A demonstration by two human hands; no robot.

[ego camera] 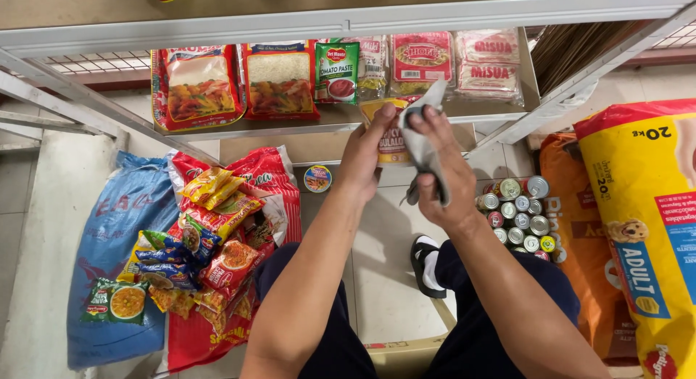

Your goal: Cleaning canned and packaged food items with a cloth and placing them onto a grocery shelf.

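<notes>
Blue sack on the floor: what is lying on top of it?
A green snack packet lies on the blue sack, and the noodle packets overlap its right edge. What they cover there cannot be seen.

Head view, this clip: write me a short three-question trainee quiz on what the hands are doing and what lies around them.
1. True or false: the right hand grips a grey cloth.
2. What does the left hand hold? A) a yellow packet B) a tin can C) a blue sack
3. Fill in: the cluster of tin cans stands on the floor beside the person's ____ leg.

Key
1. True; the cloth drapes over the right fingers.
2. A; the left hand holds the packet in front of the shelf.
3. Right; the cans stand between that leg and the orange bag.
</notes>
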